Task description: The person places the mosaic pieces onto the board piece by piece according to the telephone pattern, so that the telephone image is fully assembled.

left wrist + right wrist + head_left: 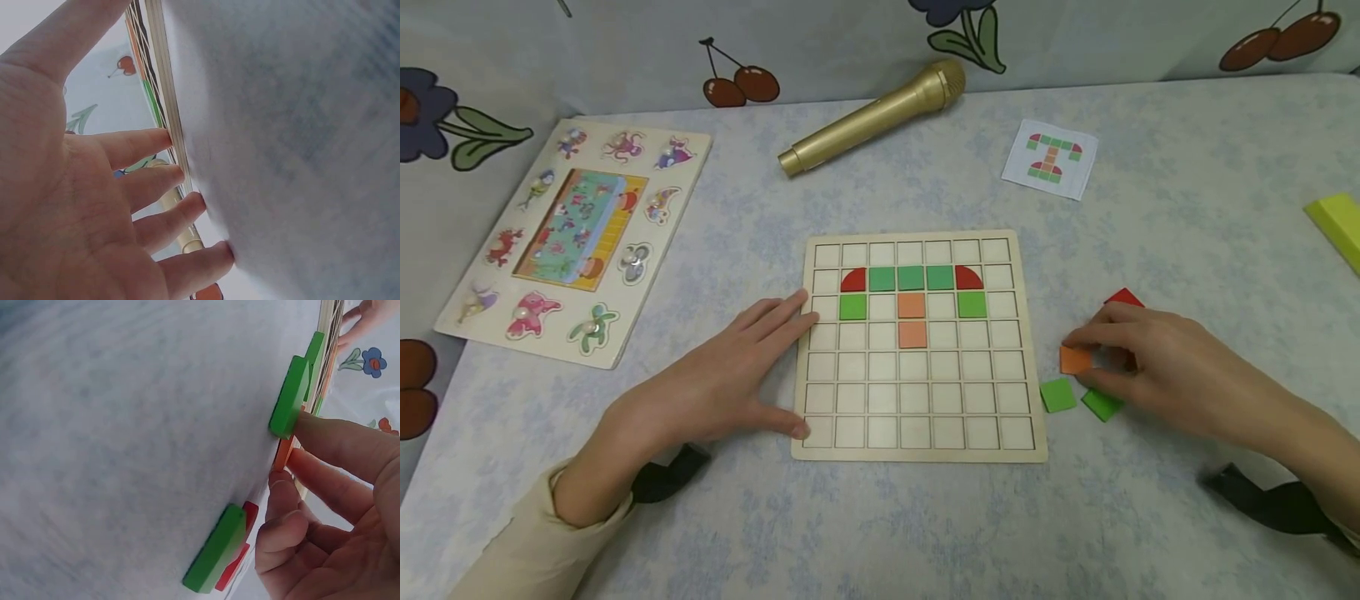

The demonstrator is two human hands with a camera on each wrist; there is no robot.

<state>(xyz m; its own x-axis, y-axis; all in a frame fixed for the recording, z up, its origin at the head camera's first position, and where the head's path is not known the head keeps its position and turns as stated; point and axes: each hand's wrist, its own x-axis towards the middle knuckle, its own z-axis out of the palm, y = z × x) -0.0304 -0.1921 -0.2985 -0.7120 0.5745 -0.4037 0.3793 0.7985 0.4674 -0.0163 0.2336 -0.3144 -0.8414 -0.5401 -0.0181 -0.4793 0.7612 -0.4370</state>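
Note:
A wooden grid board (850,433) lies on the table. Red quarter-round, green and orange square tiles sit in its upper cells, with two orange squares in the middle column. At the board's left edge, my left hand (700,392) rests with fingers spread, thumb near the lower corner. Right of the board, my right hand (1180,367) pinches an orange square tile (1074,360) between thumb and fingers. Two light green tiles (1058,395) lie beside it, one partly under the thumb. A red tile (1124,297) shows behind the hand. The right wrist view also shows a darker green tile (215,550) near the fingers.
A pattern card (1051,158) lies at the back right, a gold microphone (872,121) behind the board. To the left is a wooden peg puzzle (647,304) with sea animals. A yellow block (1337,225) lies at the right edge.

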